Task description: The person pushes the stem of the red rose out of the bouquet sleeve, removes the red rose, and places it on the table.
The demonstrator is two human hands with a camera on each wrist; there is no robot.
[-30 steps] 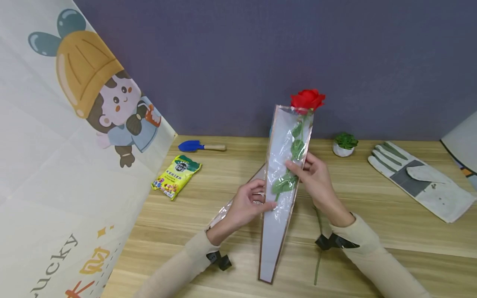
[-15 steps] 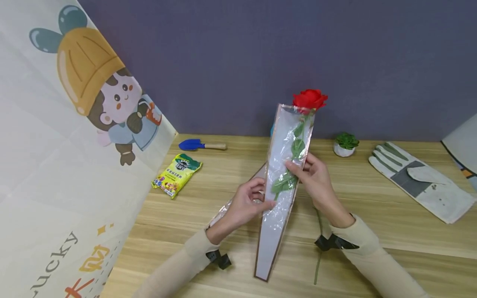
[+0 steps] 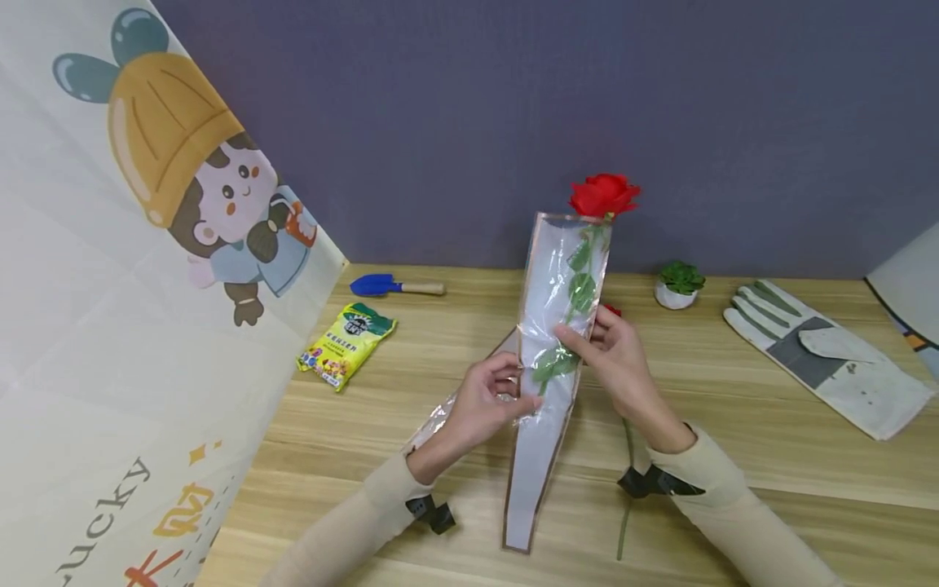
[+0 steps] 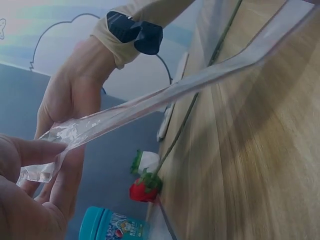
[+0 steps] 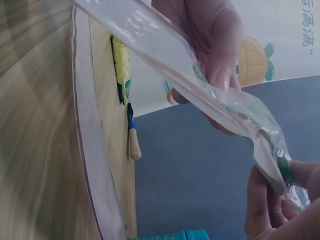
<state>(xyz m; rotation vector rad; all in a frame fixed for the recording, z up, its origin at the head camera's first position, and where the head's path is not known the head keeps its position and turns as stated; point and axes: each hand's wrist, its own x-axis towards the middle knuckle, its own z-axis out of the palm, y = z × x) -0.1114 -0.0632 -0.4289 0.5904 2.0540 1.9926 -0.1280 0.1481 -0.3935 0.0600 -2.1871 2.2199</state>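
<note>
A red rose (image 3: 605, 196) stands in a clear flower sleeve (image 3: 539, 456) with a white back and brown edging. Its bloom is above the sleeve's top edge; its leafy stem shows through the film. My left hand (image 3: 484, 399) pinches the sleeve's left side near the stem's lower end, thumb in front. Higher up, my right hand (image 3: 619, 367) pinches the right side, thumb over the film by the leaves. In the right wrist view the film bunches at the right hand's fingers (image 5: 257, 200). Both hands hold the sleeve tilted above the wooden table (image 3: 352, 505).
A second rose (image 4: 145, 187) lies on the table under the right arm. Another sleeve (image 5: 95, 140) lies at the left, partly hidden. Around stand a teal-lidded jar (image 4: 120, 225), a blue trowel (image 3: 396, 285), a yellow packet (image 3: 347, 346), a potted succulent (image 3: 678, 285) and gloves (image 3: 829, 359).
The sleeve's top and my right hand have shifted slightly left and down. The bloom now sits a little farther above the top edge. A bit of the second rose shows behind the right hand.
</note>
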